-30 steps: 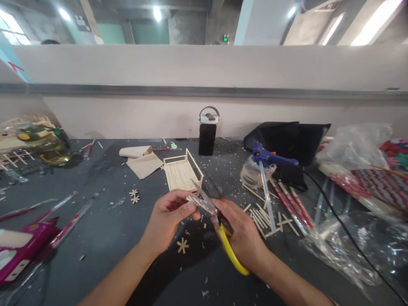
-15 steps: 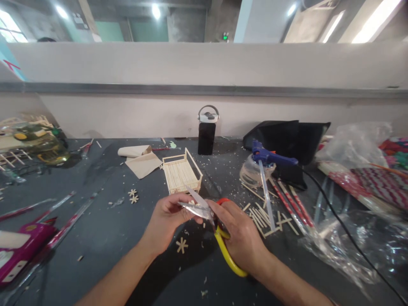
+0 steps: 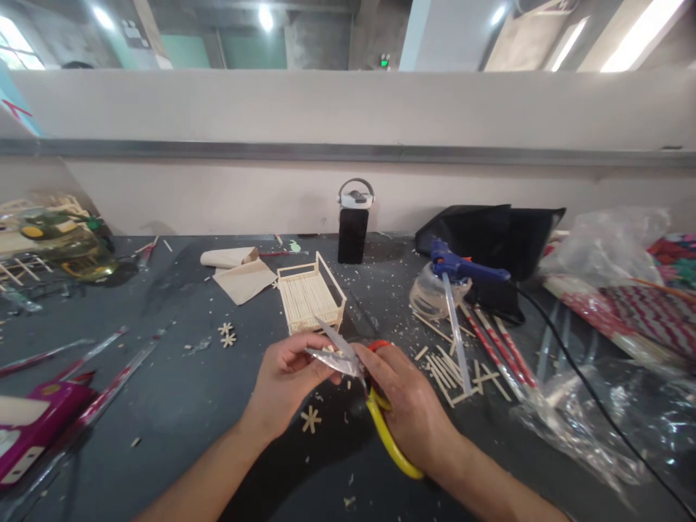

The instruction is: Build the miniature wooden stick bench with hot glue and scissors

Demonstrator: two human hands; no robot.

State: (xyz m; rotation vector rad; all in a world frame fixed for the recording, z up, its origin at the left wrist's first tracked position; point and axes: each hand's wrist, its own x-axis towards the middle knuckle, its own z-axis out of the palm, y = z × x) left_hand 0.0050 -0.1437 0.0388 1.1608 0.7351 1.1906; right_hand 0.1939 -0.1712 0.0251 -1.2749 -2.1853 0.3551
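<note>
My right hand is wrapped around the handles of a pair of scissors, one yellow and one red. Their blades are parted and point left, across the fingertips of my left hand. That hand pinches a small pale wooden piece, largely hidden by the fingers and blades. Just beyond the blades stands a small bed-like frame of wooden sticks. A star-shaped piece of short sticks lies on the dark table below my hands, and two smaller stars lie to the left.
On the right, a blue glue gun rests on a roll of clear tape, with loose sticks and clear plastic wrap nearby. A bottle stands at the back, brown paper left of it. A magenta package lies far left.
Almost nothing has moved. The scissor blades are slightly closer together, and the yellow handle has swung a little lower. My left hand stays in place.
</note>
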